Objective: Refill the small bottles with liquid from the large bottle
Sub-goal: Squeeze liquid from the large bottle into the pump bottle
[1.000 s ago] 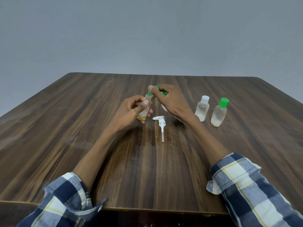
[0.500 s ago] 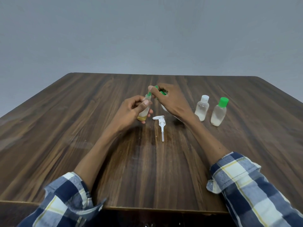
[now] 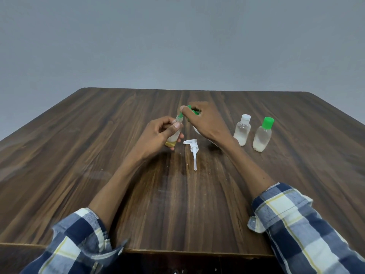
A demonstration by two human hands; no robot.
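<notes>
A nearly empty small bottle [image 3: 173,135] is gripped by the left hand [image 3: 158,135] while its green cap [image 3: 190,110] is pinched by the right hand [image 3: 205,121]; two capped bottles [image 3: 242,131] wait at three o'clock, filling seemingly unstarted.

**What I can't make out**

My right hand [image 3: 205,121] hides most of a white object [image 3: 197,131] behind it; I can't tell what it is. Its fingers cover much of the green piece [image 3: 194,111]. My left hand [image 3: 158,135] masks the small bottle [image 3: 173,138] at mid-body. The bottom edge crops both sleeves.
</notes>
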